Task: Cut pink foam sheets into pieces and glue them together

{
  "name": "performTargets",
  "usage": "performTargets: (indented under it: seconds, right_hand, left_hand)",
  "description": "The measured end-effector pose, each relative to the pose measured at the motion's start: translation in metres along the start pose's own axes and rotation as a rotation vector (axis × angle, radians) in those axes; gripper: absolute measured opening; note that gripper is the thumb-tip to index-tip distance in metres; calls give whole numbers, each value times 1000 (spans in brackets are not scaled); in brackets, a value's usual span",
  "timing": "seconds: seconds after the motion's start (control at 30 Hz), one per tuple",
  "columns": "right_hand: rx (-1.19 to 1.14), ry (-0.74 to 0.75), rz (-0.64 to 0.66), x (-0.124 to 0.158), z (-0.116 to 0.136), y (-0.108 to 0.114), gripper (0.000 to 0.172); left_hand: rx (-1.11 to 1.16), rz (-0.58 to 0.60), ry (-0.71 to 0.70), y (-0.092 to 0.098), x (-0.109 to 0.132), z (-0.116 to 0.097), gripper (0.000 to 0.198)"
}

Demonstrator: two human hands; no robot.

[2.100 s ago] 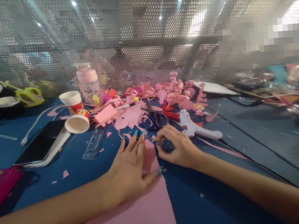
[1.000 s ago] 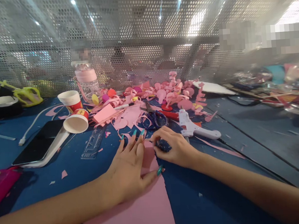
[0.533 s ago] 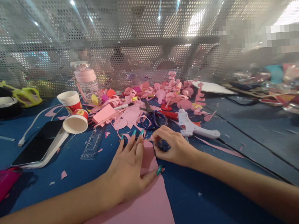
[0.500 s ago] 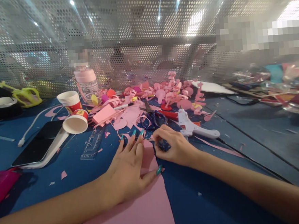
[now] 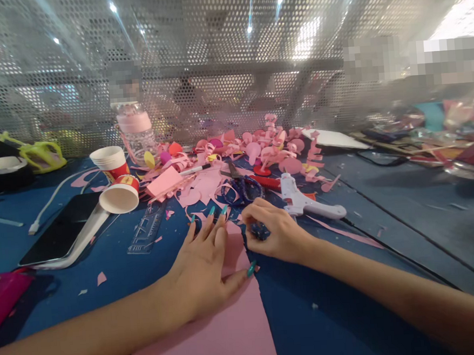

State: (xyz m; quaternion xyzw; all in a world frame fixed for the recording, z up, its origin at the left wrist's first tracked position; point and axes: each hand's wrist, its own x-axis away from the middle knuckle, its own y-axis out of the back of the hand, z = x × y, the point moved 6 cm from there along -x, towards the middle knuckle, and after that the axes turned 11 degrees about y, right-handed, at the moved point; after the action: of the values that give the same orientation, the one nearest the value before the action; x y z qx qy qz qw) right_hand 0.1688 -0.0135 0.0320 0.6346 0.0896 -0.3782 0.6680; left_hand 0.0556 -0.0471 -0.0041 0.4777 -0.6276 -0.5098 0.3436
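Observation:
A large pink paper sheet (image 5: 231, 329) lies on the blue table in front of me. My left hand (image 5: 203, 269) rests flat on it, fingers stretched out, teal nails pointing away. Just right of it, my right hand (image 5: 275, 231) is curled at the sheet's far right edge, fingers closed round a small dark thing that I cannot make out. Purple-handled scissors (image 5: 241, 188) lie just beyond both hands. A white glue gun (image 5: 307, 205) sits right of my right hand.
A pile of pink paper curls and cut-outs (image 5: 259, 149) fills the back middle. Two paper cups (image 5: 115, 178), a phone (image 5: 60, 227), a clear ruler (image 5: 147, 230) and a bottle (image 5: 136, 130) stand at the left. A perforated metal screen (image 5: 221, 65) closes the back.
Hardly anything has moved: my right hand has shifted its fingers slightly at the paper's edge, and my left hand has stayed flat on the sheet.

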Motion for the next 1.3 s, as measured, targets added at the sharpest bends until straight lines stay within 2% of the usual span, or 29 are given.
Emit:
performTargets:
  seconds: [0.13, 0.3, 0.43, 0.5, 0.73, 0.87, 0.97, 1.1, 1.3]
  right_hand:
    - [-32, 19, -24, 0, 2, 1, 23]
    - [-36, -18, 36, -1, 1, -2, 23]
    - [72, -45, -80, 2, -2, 9, 23]
    - [112, -61, -95, 3, -3, 12, 23]
    - [282, -117, 121, 4, -6, 6, 23]
    - [369, -141, 205, 6, -12, 6, 18]
    - [396, -124, 227, 7, -16, 5, 18]
    - [385, -81, 220, 9, -20, 1, 14]
    - [323, 3, 273, 12, -24, -7, 12]
  left_hand:
    - [7, -5, -6, 1, 0, 0, 85]
    - [7, -12, -12, 1, 1, 0, 82]
    - [17, -21, -19, 1, 1, 1, 81]
    - [31, -31, -21, 1, 1, 1, 80]
    - [17, -68, -77, 8, 2, -2, 73]
    - [74, -84, -85, 18, 0, -3, 59]
    - [174, -99, -37, 24, -6, 4, 45]
    - [289, -175, -26, 29, -15, 14, 40]
    - [308, -242, -62, 33, -26, 21, 51]
